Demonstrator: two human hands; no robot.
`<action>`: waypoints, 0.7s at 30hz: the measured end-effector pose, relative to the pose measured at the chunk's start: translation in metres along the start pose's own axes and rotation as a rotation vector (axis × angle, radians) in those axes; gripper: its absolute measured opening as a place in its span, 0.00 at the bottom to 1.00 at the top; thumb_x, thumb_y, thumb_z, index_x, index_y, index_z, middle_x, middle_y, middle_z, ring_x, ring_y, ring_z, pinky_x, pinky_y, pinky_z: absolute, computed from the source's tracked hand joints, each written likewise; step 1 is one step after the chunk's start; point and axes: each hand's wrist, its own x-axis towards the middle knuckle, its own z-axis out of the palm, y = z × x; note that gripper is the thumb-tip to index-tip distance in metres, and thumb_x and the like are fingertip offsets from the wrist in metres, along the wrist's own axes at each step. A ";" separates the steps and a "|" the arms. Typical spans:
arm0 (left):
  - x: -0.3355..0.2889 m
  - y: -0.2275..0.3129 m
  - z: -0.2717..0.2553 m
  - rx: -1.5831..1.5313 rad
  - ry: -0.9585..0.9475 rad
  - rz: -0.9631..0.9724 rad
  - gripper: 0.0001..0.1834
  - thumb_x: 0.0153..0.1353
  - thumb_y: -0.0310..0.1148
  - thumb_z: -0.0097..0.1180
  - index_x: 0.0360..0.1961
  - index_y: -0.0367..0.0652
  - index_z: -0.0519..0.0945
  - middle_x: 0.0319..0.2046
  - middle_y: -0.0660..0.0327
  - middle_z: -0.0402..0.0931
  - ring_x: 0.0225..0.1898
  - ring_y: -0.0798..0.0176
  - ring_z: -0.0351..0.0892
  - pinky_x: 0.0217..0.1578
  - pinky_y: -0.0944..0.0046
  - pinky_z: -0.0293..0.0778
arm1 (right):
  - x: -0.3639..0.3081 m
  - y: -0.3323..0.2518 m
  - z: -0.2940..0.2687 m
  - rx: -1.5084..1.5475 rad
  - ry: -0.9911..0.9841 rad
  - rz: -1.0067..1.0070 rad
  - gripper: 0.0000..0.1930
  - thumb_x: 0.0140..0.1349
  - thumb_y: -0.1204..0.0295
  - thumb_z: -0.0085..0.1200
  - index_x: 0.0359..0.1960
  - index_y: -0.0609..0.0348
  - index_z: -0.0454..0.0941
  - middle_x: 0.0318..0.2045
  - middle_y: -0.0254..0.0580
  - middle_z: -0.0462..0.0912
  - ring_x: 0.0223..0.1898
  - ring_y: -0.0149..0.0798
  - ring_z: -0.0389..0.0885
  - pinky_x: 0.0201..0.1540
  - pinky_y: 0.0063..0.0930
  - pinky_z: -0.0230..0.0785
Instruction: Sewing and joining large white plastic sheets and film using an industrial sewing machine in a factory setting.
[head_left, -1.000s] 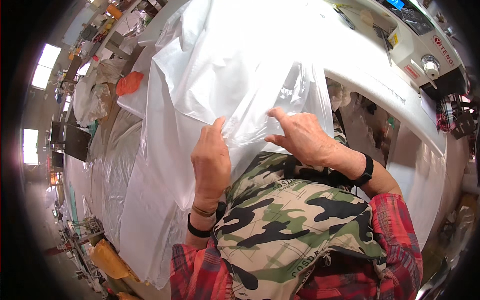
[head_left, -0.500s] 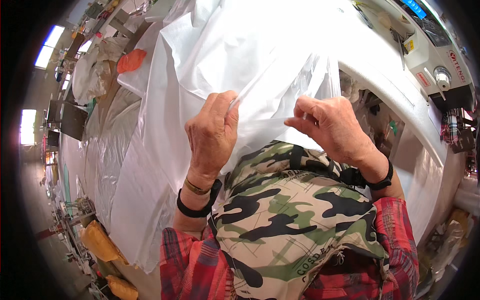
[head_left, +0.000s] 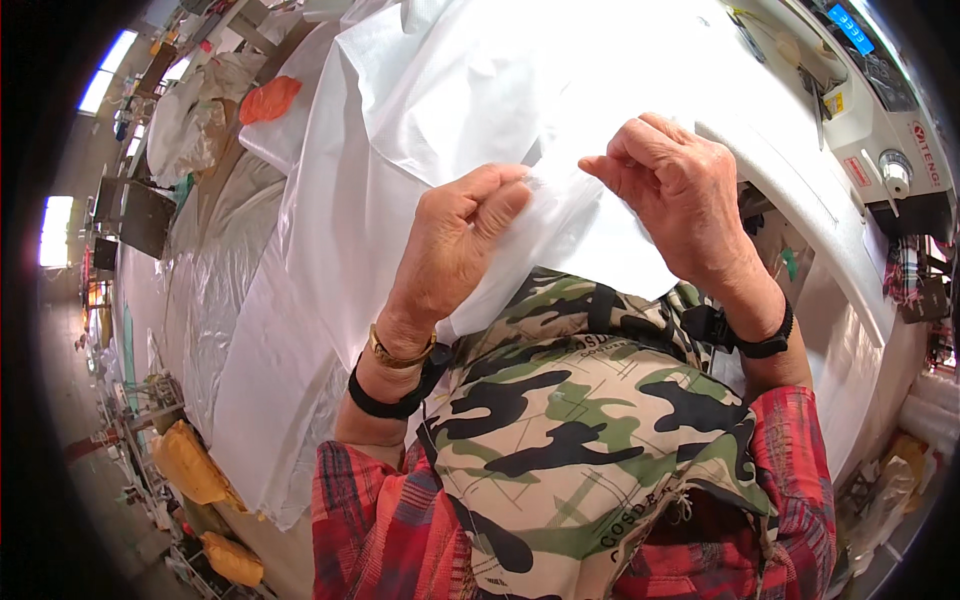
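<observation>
A large white translucent plastic sheet [head_left: 330, 250] drapes over the white worktable and down toward my lap. My left hand [head_left: 455, 235] is closed with thumb and forefinger pinching the edge of this sheet. To its right my right hand [head_left: 680, 190] is held a little higher, its fingers curled and the thumb pressed to the forefinger. Sheeting lies directly beneath and beside it, and whether a thin edge sits in that pinch is hard to make out. Between the two hands runs a bright, creased stretch of the plastic.
A white sewing machine [head_left: 880, 150] with a dial and lit display stands at the far right of the table. Scissors-like tools [head_left: 815, 105] lie beside it. At left are an orange-red piece [head_left: 270, 100], piled clear plastic [head_left: 230, 250] and yellow bundles [head_left: 195, 465].
Both hands have moved up, the left also toward the right and the right slightly rightward. The band of plastic stretched between them has shifted, and the sheet's folds have changed.
</observation>
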 end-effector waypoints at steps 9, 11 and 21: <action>0.015 -0.015 -0.003 0.100 0.004 0.039 0.11 0.63 0.32 0.63 0.29 0.34 0.78 0.18 0.73 0.68 0.22 0.78 0.60 0.21 0.71 0.59 | 0.001 0.014 0.003 -0.117 -0.025 -0.012 0.16 0.60 0.56 0.62 0.36 0.56 0.78 0.20 0.37 0.76 0.22 0.37 0.76 0.25 0.31 0.66; 0.020 -0.014 -0.004 0.100 -0.002 0.027 0.11 0.63 0.31 0.62 0.27 0.34 0.78 0.18 0.74 0.67 0.22 0.78 0.58 0.21 0.72 0.58 | -0.005 0.024 -0.001 -0.220 -0.066 -0.015 0.18 0.58 0.56 0.63 0.41 0.55 0.79 0.15 0.36 0.70 0.18 0.33 0.71 0.24 0.30 0.65; 0.037 -0.005 -0.003 0.018 -0.119 -0.031 0.09 0.60 0.30 0.64 0.29 0.34 0.83 0.22 0.70 0.77 0.25 0.79 0.70 0.25 0.76 0.66 | -0.014 0.048 -0.044 0.010 -0.251 0.237 0.16 0.61 0.61 0.61 0.26 0.61 0.72 0.14 0.42 0.69 0.16 0.42 0.64 0.24 0.35 0.61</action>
